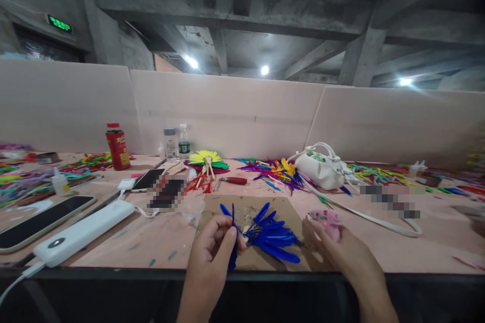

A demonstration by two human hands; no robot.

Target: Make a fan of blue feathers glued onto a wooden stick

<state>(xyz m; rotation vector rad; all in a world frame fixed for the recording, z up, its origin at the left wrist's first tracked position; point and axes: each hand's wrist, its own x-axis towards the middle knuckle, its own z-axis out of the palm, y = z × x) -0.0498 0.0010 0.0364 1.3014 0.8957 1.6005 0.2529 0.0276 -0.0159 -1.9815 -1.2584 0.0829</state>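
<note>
My left hand (215, 250) pinches a blue feather (233, 214) between thumb and fingers, and more blue shows below the thumb. Right beside it, a fan of blue feathers (275, 237) spreads to the right over a brown cardboard sheet (291, 204). The fan's quills meet at a small pale piece (245, 234), partly hidden by my fingers. My right hand (343, 252) is wrapped around a pink tool with a small red light, which looks like a glue gun (330, 222). It is held at the cardboard's right side, apart from the feathers.
Behind the cardboard lie a red-handled tool (235, 180), a yellow feather fan (206, 157) and a multicoloured feather pile (275, 169). A white handbag (320, 169) stands right of them, its strap trailing forward. On the left are a power bank (87, 232), phones (45, 222) and a red bottle (118, 147).
</note>
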